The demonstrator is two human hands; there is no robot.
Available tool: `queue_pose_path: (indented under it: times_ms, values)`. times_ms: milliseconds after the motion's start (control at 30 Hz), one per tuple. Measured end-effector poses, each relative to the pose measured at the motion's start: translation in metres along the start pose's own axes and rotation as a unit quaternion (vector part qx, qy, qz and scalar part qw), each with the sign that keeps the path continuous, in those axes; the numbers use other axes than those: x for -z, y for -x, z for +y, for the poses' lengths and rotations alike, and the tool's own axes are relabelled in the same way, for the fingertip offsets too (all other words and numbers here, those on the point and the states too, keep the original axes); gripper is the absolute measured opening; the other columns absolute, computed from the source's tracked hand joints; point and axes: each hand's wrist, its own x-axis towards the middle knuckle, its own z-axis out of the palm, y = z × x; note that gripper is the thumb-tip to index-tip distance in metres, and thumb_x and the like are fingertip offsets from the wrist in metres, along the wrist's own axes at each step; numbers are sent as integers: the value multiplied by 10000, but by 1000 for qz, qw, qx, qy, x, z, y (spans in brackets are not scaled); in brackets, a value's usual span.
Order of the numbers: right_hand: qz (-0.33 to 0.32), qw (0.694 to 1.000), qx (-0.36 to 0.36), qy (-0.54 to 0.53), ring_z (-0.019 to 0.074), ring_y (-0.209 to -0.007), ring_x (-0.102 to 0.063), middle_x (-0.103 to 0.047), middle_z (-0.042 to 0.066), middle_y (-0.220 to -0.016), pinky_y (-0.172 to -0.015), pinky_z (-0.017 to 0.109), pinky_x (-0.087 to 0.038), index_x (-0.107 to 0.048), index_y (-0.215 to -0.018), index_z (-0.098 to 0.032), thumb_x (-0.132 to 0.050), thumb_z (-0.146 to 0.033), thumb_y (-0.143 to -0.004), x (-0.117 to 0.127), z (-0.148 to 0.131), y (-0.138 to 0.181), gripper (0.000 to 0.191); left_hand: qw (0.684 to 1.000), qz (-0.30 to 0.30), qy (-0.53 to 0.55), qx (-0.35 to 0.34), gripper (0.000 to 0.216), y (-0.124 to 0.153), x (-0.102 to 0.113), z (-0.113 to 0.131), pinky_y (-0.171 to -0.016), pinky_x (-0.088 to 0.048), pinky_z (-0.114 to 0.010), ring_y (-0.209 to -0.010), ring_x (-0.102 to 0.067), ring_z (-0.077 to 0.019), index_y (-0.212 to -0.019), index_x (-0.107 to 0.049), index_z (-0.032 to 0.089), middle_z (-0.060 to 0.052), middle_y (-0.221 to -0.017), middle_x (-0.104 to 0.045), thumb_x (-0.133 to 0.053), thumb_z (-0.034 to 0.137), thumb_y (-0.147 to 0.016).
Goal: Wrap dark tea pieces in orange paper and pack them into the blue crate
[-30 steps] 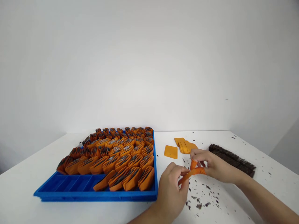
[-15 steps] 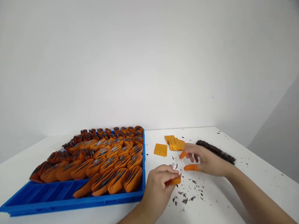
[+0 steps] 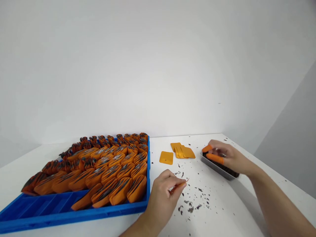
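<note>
Left hand (image 3: 164, 194) pinches thin flat orange piece (image 3: 178, 187); right hand (image 3: 229, 157) part-open over grey oblong dark-filled tray (image 3: 217, 169), contact unclear.

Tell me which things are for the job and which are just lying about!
Seem part of the job:
- orange piece in the left hand
- grey container at the right hand
- orange finger covers
- blue tray of orange packets
- orange squares

Probably just lying about:
- scattered dark scraps

On the white surface (image 3: 222, 223) I see a tray (image 3: 81, 217), yellow-orange squares (image 3: 185, 152), a box (image 3: 217, 168) (gray-walled) and dark flakes (image 3: 190, 209).
</note>
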Motion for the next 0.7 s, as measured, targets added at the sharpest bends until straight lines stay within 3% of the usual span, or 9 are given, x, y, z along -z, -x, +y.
queue_pose_path:
  times_ms: [67,133,300,367,467,600,700]
  values:
    - [-84,993,59,-55,177,-812,-563,-666,47,-1016,-709,326,-512,-775,-1104,-286,-760,-574,-955,-25,-26,-3,325,1000,13,21,19,157,0,-1,0,-498,-581,-205,-671,-671,-146,-977,-890,256,-42,-824,-649,-763,349,-977]
    - [-124,985,96,-73,185,-869,-587,-666,33,-999,-741,319,-522,-771,-1107,-286,-843,-560,-894,-51,-44,-5,354,996,30,65,55,199,1,-1,-1,-461,-598,-209,-653,-654,-139,-1011,-887,263,-34,-851,-609,-751,406,-983]
    - [-78,984,82,-138,160,-775,-548,-631,20,-880,-648,288,-461,-735,-877,-226,-762,-661,-929,-97,-52,-10,439,990,67,103,66,218,3,-2,-3,-518,-654,-249,-776,-690,-184,-1042,-855,236,-42,-896,-631,-735,412,-993]
    - [-52,982,77,-166,158,-758,-533,-615,21,-861,-635,287,-446,-741,-845,-223,-740,-698,-925,-102,-48,-11,481,995,72,64,28,180,3,0,-4,-577,-646,-252,-813,-704,-192,-1020,-829,219,-47,-904,-684,-725,365,-1003]
    - [-39,979,83,-181,153,-743,-506,-593,18,-866,-626,286,-429,-764,-853,-234,-767,-681,-913,-96,-42,-12,452,996,84,-27,-32,129,2,2,-4,-801,-651,-332,-909,-748,-216,-998,-769,205,-59,-956,-765,-684,298,-1024]
    - [-51,978,90,-180,134,-706,-445,-531,0,-876,-620,287,-414,-753,-835,-240,-797,-636,-912,-79,-35,-12,405,992,75,-93,-42,123,2,3,-5,-944,-639,-425,-1048,-784,-273,-1097,-737,213,-97,-1110,-813,-657,252,-1012]
    - [-82,981,95,-147,136,-715,-441,-482,-7,-862,-617,289,-400,-738,-805,-231,-793,-647,-908,-71,-33,-10,432,993,35,-100,-46,126,2,2,-6,-994,-628,-455,-1140,-774,-304,-1054,-762,214,-100,-1107,-824,-658,198,-984]
